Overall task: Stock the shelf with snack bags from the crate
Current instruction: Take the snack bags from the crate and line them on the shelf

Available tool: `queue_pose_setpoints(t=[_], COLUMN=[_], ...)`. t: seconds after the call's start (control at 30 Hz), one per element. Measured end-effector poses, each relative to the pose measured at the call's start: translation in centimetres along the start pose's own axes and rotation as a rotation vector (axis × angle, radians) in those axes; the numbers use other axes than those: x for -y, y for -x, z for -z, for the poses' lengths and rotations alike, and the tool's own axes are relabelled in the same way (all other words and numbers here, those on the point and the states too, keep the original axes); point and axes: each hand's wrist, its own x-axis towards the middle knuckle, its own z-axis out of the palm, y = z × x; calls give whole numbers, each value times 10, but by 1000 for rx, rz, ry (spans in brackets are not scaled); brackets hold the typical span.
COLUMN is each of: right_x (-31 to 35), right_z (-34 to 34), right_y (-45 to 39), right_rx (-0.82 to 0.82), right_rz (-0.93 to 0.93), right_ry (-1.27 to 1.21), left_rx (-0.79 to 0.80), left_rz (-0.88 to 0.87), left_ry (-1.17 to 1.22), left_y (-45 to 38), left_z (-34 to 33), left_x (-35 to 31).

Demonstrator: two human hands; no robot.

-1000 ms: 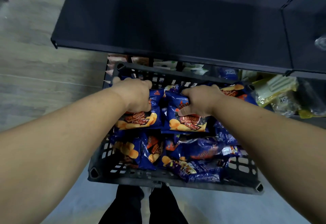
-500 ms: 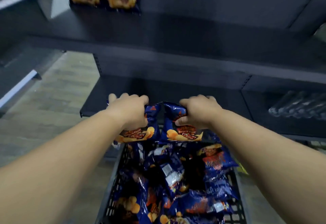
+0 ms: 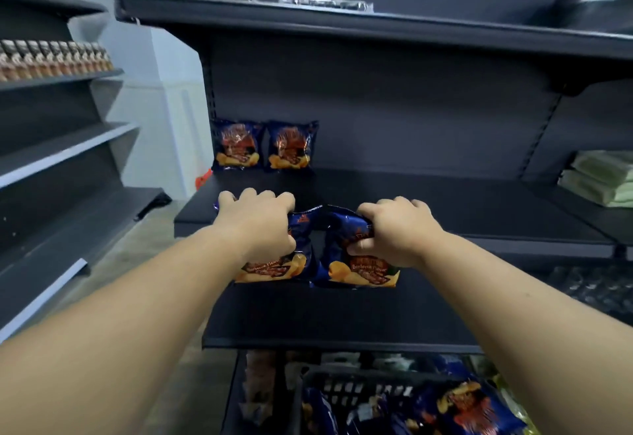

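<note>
My left hand point(image 3: 260, 220) grips a blue barbecue snack bag point(image 3: 274, 265) by its top. Beside it, my right hand point(image 3: 399, 229) grips a second blue snack bag point(image 3: 363, 268) the same way. Both bags hang in the air in front of the dark shelf point(image 3: 428, 201). At the back left of that shelf two matching snack bags point(image 3: 263, 145) stand upright side by side against the back panel. The black crate point(image 3: 346, 388) sits low at the bottom of the view with several more blue bags in it.
A lower dark shelf point(image 3: 325, 318) juts out beneath my hands. An upper shelf point(image 3: 342, 20) carries flat packs. Pale green packages point(image 3: 599, 174) lie on the shelf section to the right. Jars point(image 3: 54, 59) line another shelf unit at the left, across a strip of wood floor.
Both hands lifted one bag each out of the crate and rose to shelf height. My view tilted up, so the crate dropped to the bottom edge.
</note>
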Motion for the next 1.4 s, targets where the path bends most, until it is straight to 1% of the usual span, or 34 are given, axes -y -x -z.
queue_pose_setpoints(t=[0.13,0.3,0.53,0.67,0.73,0.83,0.9,0.97,1.07,1.23,1.4], right_x=[13,0,-69,-113,-128,-141,-146,-150,-152,-156,-171], right_z=[20,36,50,47,40,30,27,25,22,10,2], right_y=[-7,-14,-49,-84,-104,-132,-150,-168,-197,-253,-283], right_rx=[-49,-86,-105,-100,-68,-13,3,-13,-50,-53,-49], right_rz=[-13,-34,-58,-66,-76,-91,-101,-103,-124,-150,-157], right_ry=[22,57,101,133,134,149,156,160,152,142,155], left_rx=[-55,-105,-105,-72,-61,-47,-75,-135,-181,-153,-184], left_rz=[-15,-38,-70,-26,-11,2,1,-20,-42,-56,-83], left_ry=[-5,14,0,56,70,11,-6,9,9,-56,-58], left_y=[-6,-20,-89,-136,-160,-195,-213,-230,-262,-317,-352], left_z=[19,30,45,41,33,21,16,12,8,-1,-16], left_x=[17,5,-40,-66,-69,-65,-61,-56,-46,-37,-36])
